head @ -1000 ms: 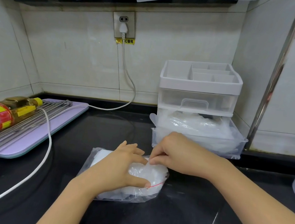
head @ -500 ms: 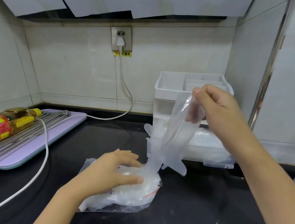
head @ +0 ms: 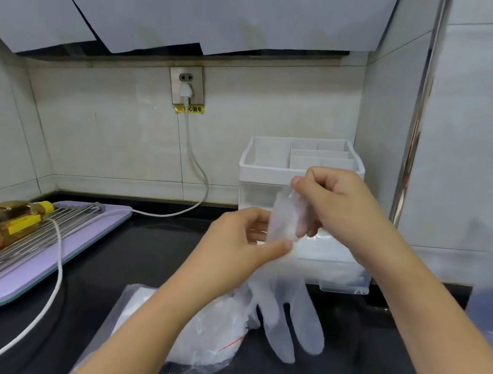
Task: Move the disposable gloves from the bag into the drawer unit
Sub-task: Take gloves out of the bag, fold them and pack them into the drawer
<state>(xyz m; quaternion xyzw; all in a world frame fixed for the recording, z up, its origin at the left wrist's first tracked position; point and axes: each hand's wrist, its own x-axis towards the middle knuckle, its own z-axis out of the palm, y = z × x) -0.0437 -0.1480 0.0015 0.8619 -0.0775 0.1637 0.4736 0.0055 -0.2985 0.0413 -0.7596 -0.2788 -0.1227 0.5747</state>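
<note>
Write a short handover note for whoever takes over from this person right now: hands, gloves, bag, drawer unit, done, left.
Right hand pinches the cuff of one glove, held up before the drawer unit.
Left hand pinches the same glove lower down.
Bag lies on the counter, gloves inside.
Bottom drawer is open, with clear plastic in it.
To do: put this glove in the drawer, then empty the bag.
</note>
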